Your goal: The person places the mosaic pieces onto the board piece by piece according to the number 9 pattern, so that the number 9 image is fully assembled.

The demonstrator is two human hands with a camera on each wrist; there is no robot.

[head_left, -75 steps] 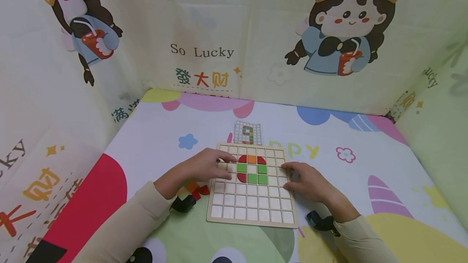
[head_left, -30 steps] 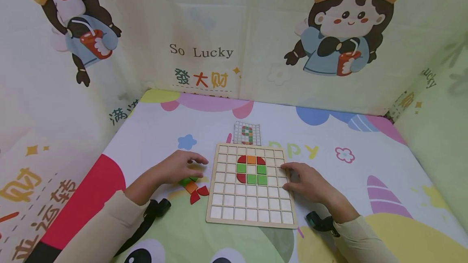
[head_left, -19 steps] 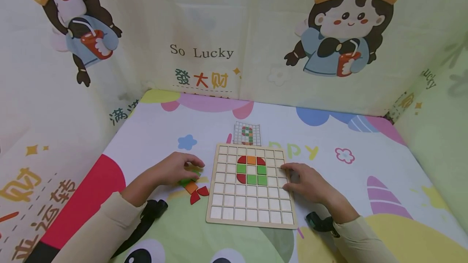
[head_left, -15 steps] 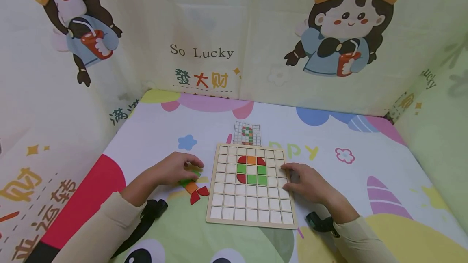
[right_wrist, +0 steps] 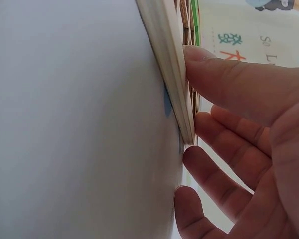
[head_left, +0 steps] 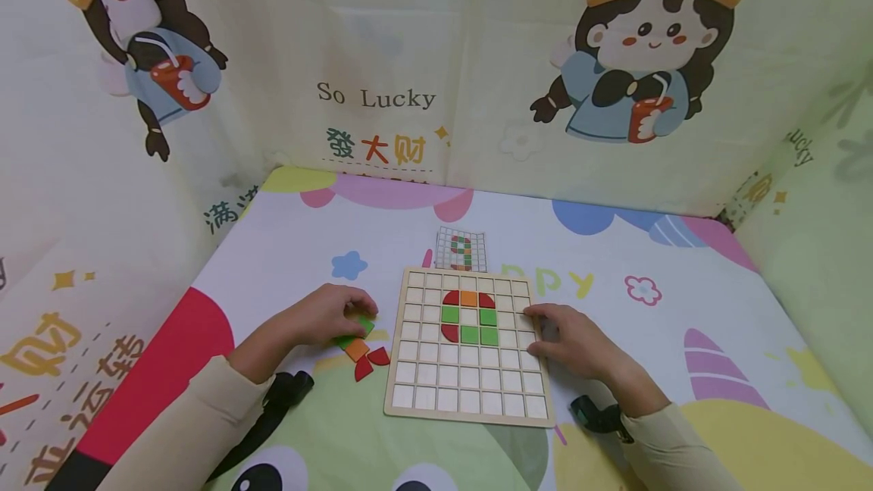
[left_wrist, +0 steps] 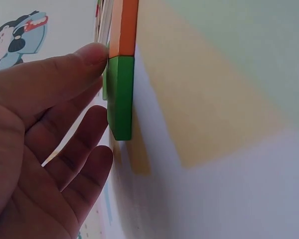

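Green tile [head_left: 367,325] pinched by left hand [head_left: 320,315]; right hand [head_left: 580,336] loosely holds board [head_left: 470,420]; wall cloth [head_left: 477,51] reads "So Lucky", "發大财".

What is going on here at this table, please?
A person's left hand is at the loose green pieces left of a gridded board; whether it grips one, I cannot tell. The right hand touches the board's right edge. On the board, red, orange and green pieces form a ring around one bare cell. The card behind it shows a similar ring with more coloured squares below. An orange piece and two red pieces lie loose nearby.
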